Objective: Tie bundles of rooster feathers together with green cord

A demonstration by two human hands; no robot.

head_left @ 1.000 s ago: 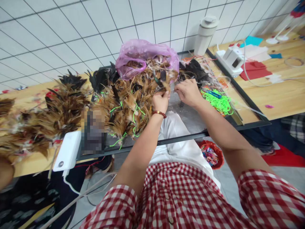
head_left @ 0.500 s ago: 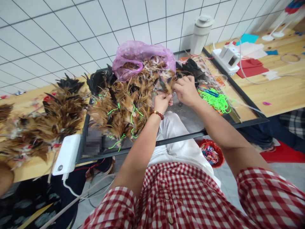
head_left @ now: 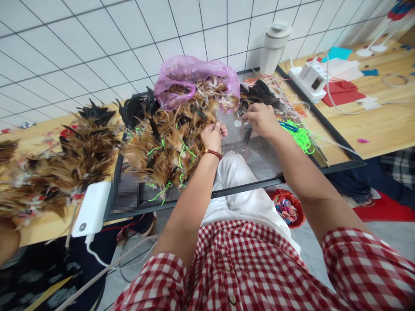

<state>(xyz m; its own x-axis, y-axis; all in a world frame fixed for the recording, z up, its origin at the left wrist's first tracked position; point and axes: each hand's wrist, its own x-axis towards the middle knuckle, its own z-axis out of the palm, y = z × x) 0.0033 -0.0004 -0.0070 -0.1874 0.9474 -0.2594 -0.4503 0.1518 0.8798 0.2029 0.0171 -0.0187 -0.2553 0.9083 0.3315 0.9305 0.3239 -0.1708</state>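
Observation:
My left hand [head_left: 212, 137], with a dark red bead bracelet [head_left: 212, 152] at its wrist, is closed in a pinch on a bunch of brown feathers [head_left: 209, 111] at the right edge of the large feather pile [head_left: 162, 151]. Bright green cords are tied to some bunches there. To the right, my right hand [head_left: 263, 122] has its fingers curled together at the near edge of the black feathers [head_left: 259, 96]. Its fingertips are too small to show what they pinch. Green cord [head_left: 301, 140] and blue-handled snips [head_left: 288, 125] lie beside that wrist.
A pink plastic bag [head_left: 181, 71] of feathers stands behind the pile on the black-edged tray [head_left: 253, 186]. A white tumbler [head_left: 275, 47] and a power strip [head_left: 308, 84] are at the back right. More feather bunches [head_left: 87, 147] and a white power bank [head_left: 90, 209] sit left.
My hands have drawn apart. The left moved slightly left with the feather bunch; the right shifted right, off that bunch, to the black feathers.

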